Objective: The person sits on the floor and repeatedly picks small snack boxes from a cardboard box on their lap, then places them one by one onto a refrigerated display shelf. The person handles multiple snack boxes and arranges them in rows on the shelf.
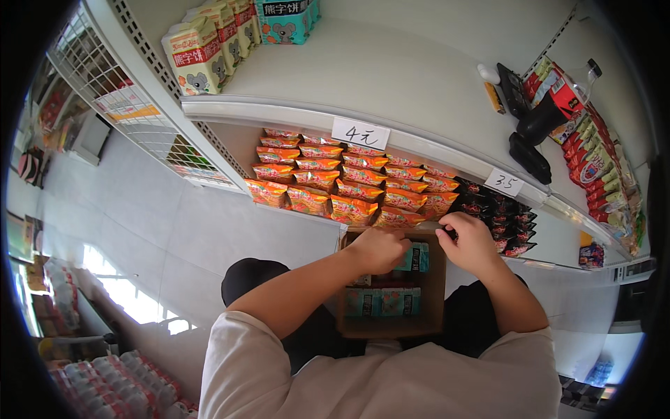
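Note:
A cardboard box (390, 329) stands between my knees, against the front of the lower shelf. Turquoise biscuit packs (400, 302) lie inside it, some near the front and more at the back right. My left hand (381, 250) is over the back of the box with its fingers curled; whatever may be under them is hidden. At the box's back right corner is my right hand (467, 243), thumb and forefinger bent toward each other. A dark patch shows between those fingers, too unclear to name. Orange snack bags (353, 209) stand in rows just behind the box.
Black snack packets (502, 222) fill the lower shelf's right part. The upper shelf (366, 63) overhangs it, holding cream biscuit packs (196, 57), turquoise packs (285, 21) and a bottle of dark drink (555, 110). A wire side panel (131, 99) is at left; wrapped bottles (120, 385) stand lower left.

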The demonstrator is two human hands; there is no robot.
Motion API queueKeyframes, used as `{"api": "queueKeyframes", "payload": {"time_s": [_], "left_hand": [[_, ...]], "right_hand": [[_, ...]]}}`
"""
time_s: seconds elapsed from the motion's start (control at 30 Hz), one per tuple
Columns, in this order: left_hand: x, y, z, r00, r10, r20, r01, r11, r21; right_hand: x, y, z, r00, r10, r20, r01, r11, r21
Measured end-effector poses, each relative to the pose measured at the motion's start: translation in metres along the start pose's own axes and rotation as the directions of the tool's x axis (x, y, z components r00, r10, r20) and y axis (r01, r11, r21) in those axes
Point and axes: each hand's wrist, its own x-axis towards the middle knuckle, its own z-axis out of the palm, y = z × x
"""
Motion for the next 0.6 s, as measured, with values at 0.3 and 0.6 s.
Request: {"api": "queueKeyframes", "payload": {"time_s": [0.3, 0.6], "left_hand": [[-0.003, -0.004, 0.059, 0.988, -0.127, 0.092, 0.125, 0.992, 0.033], [-0.001, 0.005, 0.093, 0.963, -0.181, 0.202, 0.144, 0.972, 0.186]], "right_hand": [[-0.020, 0.026, 0.002, 0.970, 0.043, 0.239, -0.065, 0.994, 0.085], [-0.015, 0.044, 0.006, 0.937, 0.086, 0.337, -0.108, 0.993, 0.046]]}}
